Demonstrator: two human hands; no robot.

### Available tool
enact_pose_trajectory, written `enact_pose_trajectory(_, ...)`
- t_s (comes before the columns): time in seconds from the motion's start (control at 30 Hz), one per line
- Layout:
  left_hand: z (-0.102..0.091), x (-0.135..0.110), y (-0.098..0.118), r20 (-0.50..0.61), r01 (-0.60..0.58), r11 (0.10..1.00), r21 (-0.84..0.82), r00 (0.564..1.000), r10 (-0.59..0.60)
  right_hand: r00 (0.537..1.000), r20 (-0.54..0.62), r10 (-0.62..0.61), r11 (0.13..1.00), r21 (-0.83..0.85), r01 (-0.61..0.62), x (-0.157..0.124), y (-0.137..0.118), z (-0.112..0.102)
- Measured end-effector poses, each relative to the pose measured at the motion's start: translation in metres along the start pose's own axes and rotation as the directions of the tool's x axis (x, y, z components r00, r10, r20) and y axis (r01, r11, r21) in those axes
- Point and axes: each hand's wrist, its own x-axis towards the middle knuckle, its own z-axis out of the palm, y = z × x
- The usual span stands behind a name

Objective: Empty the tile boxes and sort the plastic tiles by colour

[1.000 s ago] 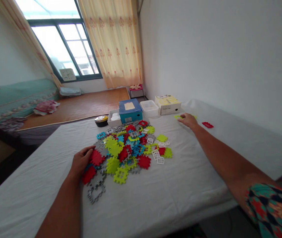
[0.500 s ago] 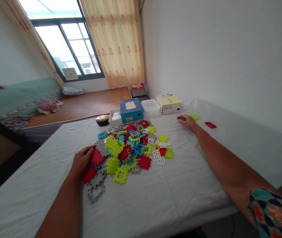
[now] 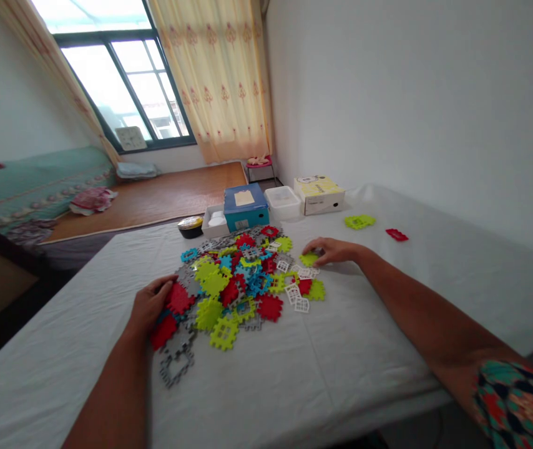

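Clock face from the head view, 12 straight ahead. Lime piece point(image 3: 309, 259) lies flat at the pile's 3 o'clock edge, roughly square, so no clear long axis for me to line up with. My right hand point(image 3: 331, 251) is the near one: piece sits at its 8 to 9 o'clock, right at the fingertips. Fingers curl over the far edge, thumb down on the near right; can't tell if the pinch is closed. White window pieces point(image 3: 307, 273) just below it at 6. Main pile point(image 3: 233, 290) spreads toward 8 to 9. My left hand point(image 3: 151, 302) is across the pile, fingers bent against the red piece point(image 3: 181, 299); can't tell if it grips. Lime group point(image 3: 360, 221) at my right hand's 1 to 2, red frame point(image 3: 396, 234) between 2 and 3, both on the surface point(image 3: 341, 362). Yellow-and-white box point(image 3: 319, 195) at the piece's 12.
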Motion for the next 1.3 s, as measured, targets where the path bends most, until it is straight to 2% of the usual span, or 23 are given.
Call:
enact_pose_trajectory(0.07, -0.001, 0.001, -0.001, -0.004, 0.005, 1.0, -0.002, 1.0, -0.005, 0.98, -0.172, 0.104, 0.993, -0.032, -0.111, -0.002, 0.014, -0.006)
enact_pose_trajectory(0.1, -0.001, 0.001, -0.001, -0.004, 0.011, 1.0, -0.004, 1.0, -0.011, 0.942, -0.29, 0.168, 0.981, -0.045, -0.189, -0.006, 0.023, -0.011)
enact_pose_trajectory(0.13, -0.001, 0.001, -0.001, -0.003, 0.016, 1.0, -0.006, 1.0, -0.016, 0.879, -0.417, 0.229, 0.96, -0.051, -0.275, -0.011, 0.033, -0.016)
enact_pose_trajectory(0.2, -0.001, 0.001, 0.0, 0.0, 0.015, 1.0, -0.004, 1.0, -0.015, 0.697, -0.646, 0.312, 0.896, -0.044, -0.442, -0.024, 0.056, -0.029)
enact_pose_trajectory(0.27, -0.001, 0.001, 0.001, -0.003, 0.008, 1.0, -0.001, 1.0, -0.008, 0.515, -0.797, 0.314, 0.824, -0.04, -0.565, -0.038, 0.078, -0.041)
enact_pose_trajectory(0.3, -0.001, 0.001, 0.002, -0.006, 0.005, 1.0, -0.002, 1.0, -0.005, 0.445, -0.844, 0.298, 0.79, -0.043, -0.611, -0.044, 0.088, -0.046)
enact_pose_trajectory(0.37, -0.001, 0.002, 0.001, -0.01, 0.006, 1.0, -0.004, 1.0, -0.006, 0.347, -0.899, 0.267, 0.742, -0.039, -0.67, -0.051, 0.102, -0.053)
enact_pose_trajectory(0.47, 0.0, 0.002, -0.001, -0.011, 0.014, 1.0, 0.0, 1.0, -0.014, 0.248, -0.938, 0.242, 0.732, 0.009, -0.681, -0.052, 0.108, -0.058)
enact_pose_trajectory(0.53, 0.0, 0.003, -0.002, -0.014, 0.015, 1.0, 0.012, 1.0, -0.015, 0.214, -0.949, 0.233, 0.745, 0.033, -0.666, -0.051, 0.105, -0.058)
enact_pose_trajectory(0.57, -0.001, 0.003, -0.003, -0.014, 0.014, 1.0, 0.019, 1.0, -0.014, 0.228, -0.943, 0.243, 0.748, 0.033, -0.663, -0.052, 0.102, -0.058)
enact_pose_trajectory(0.6, -0.001, 0.003, -0.003, -0.011, 0.014, 1.0, 0.024, 1.0, -0.014, 0.264, -0.925, 0.272, 0.745, 0.029, -0.666, -0.053, 0.098, -0.056)
enact_pose_trajectory(0.67, -0.001, 0.003, -0.004, -0.005, 0.017, 0.999, 0.028, 1.0, -0.016, 0.376, -0.851, 0.368, 0.72, 0.005, -0.694, -0.056, 0.092, -0.052)
enact_pose_trajectory(0.73, -0.001, 0.004, -0.004, -0.003, 0.024, 0.999, 0.03, 1.0, -0.024, 0.45, -0.763, 0.463, 0.671, -0.03, -0.741, -0.058, 0.086, -0.047)
enact_pose_trajectory(0.8, -0.001, 0.004, -0.004, -0.008, 0.03, 0.999, 0.032, 1.0, -0.03, 0.473, -0.721, 0.506, 0.622, -0.075, -0.779, -0.058, 0.082, -0.042)
enact_pose_trajectory(0.97, -0.001, 0.002, 0.001, -0.012, 0.029, 0.999, 0.034, 1.0, -0.029, 0.52, -0.713, 0.47, 0.577, -0.197, -0.792, -0.056, 0.08, -0.036)
enact_pose_trajectory(1.1, -0.001, 0.0, 0.003, 0.004, 0.036, 0.999, 0.035, 0.999, -0.036, 0.493, -0.744, 0.451, 0.573, -0.183, -0.799, -0.056, 0.079, -0.037)
enact_pose_trajectory(1.17, -0.001, 0.0, 0.003, -0.002, 0.028, 0.999, 0.034, 1.0, -0.028, 0.497, -0.772, 0.395, 0.634, -0.162, -0.756, -0.051, 0.074, -0.038)
enact_pose_trajectory(1.2, -0.001, 0.0, 0.002, -0.005, 0.023, 0.999, 0.033, 1.0, -0.023, 0.521, -0.774, 0.36, 0.692, -0.154, -0.705, -0.047, 0.069, -0.038)
enact_pose_trajectory(1.23, -0.001, 0.0, 0.002, -0.007, 0.02, 0.999, 0.032, 1.0, -0.02, 0.57, -0.754, 0.327, 0.762, -0.146, -0.63, -0.041, 0.062, -0.036)
enact_pose_trajectory(1.27, -0.001, 0.0, 0.002, -0.007, 0.019, 0.999, 0.031, 1.0, -0.018, 0.648, -0.701, 0.298, 0.837, -0.134, -0.53, -0.034, 0.053, -0.034)
enact_pose_trajectory(1.3, 0.0, -0.001, 0.002, -0.004, 0.018, 0.999, 0.029, 1.0, -0.018, 0.747, -0.61, 0.265, 0.904, -0.112, -0.412, -0.028, 0.044, -0.03)
